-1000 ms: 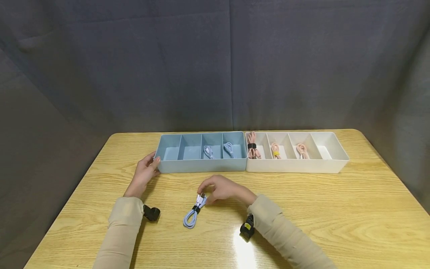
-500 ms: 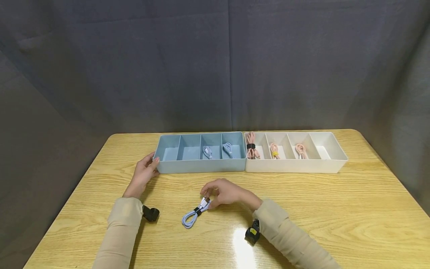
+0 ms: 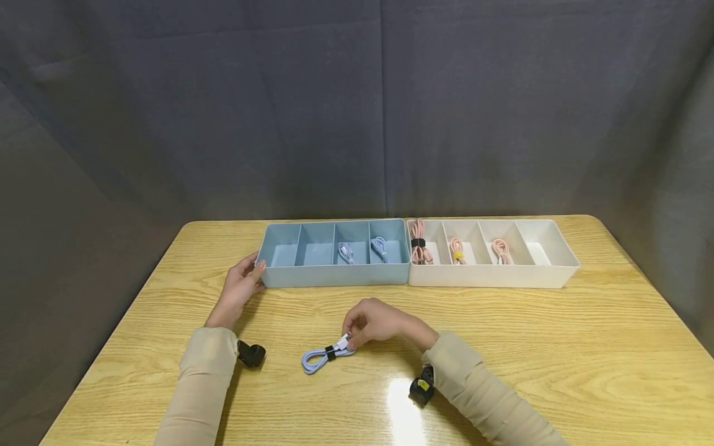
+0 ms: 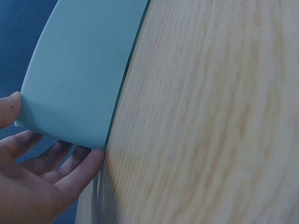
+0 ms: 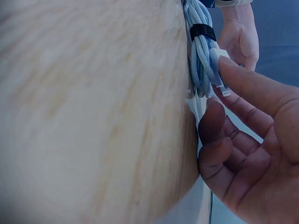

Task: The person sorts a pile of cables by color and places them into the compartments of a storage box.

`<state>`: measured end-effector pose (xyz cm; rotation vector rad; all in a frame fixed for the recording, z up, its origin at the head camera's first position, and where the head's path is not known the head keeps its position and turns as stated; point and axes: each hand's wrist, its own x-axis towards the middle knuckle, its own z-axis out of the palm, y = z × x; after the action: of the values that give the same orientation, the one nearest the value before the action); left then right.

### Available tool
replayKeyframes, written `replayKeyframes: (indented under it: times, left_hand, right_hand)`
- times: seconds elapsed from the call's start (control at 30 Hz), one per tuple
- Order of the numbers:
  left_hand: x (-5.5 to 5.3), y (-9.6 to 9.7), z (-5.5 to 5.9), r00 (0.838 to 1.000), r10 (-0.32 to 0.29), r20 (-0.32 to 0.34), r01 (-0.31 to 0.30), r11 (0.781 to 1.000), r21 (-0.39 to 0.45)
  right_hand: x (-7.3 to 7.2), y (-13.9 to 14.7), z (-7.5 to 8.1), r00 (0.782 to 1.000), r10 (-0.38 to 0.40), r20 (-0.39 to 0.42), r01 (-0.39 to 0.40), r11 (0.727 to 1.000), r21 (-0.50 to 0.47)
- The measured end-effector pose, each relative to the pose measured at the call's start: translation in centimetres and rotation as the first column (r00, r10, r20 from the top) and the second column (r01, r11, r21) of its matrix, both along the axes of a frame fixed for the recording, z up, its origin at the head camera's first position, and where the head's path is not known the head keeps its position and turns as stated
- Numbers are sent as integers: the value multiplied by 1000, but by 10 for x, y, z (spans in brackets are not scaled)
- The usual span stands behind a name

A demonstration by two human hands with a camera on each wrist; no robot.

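A coiled light-blue USB cable [image 3: 319, 358], bound by a black strap [image 5: 202, 32], lies on the wooden table. My right hand [image 3: 376, 321] pinches its white plug end between thumb and forefinger; the other fingers are curled, as the right wrist view shows. My left hand [image 3: 237, 290] holds the left front corner of a blue divided box [image 3: 334, 275]. The left wrist view has the thumb at the box's upper edge and the fingers [image 4: 77, 175] against its end wall. Two small blue coiled cables [image 3: 346, 253] lie in its two right compartments.
A white divided box [image 3: 493, 276] stands against the blue box's right end. From the left, its first three compartments hold pink coiled cables, one with a black strap [image 3: 418, 242], another with a yellow tie [image 3: 458, 254]. A grey curtain [image 3: 279, 111] hangs behind the table.
My right hand has moved slightly right and nearer, closing on the cable's plug end. The cable's plug end has swung to the right. The left hand and boxes keep their places.
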<state>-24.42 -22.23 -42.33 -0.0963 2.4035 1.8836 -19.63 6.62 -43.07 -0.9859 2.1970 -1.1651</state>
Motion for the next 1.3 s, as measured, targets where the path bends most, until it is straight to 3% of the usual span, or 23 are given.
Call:
replayKeyframes:
  times: [0.4, 0.9, 1.07, 1.3]
  left_hand:
    - [0, 0, 3, 1000, -1, 12, 1, 1000, 7]
    - [-1, 0, 2, 1000, 5, 12, -5, 1000, 2]
    - [-1, 0, 0, 1000, 6, 7, -6, 1000, 1]
    - [-2, -1, -1, 1000, 2, 0, -2, 1000, 6]
  right_hand:
    - [1, 4, 2, 989, -24, 144, 29, 999, -36]
    - [-1, 8, 2, 940, -100, 327, 157, 976, -151]
    - [-3, 9, 2, 933, -155, 325, 217, 962, -166]
    - [-6, 10, -2, 888, -231, 398, 334, 919, -212]
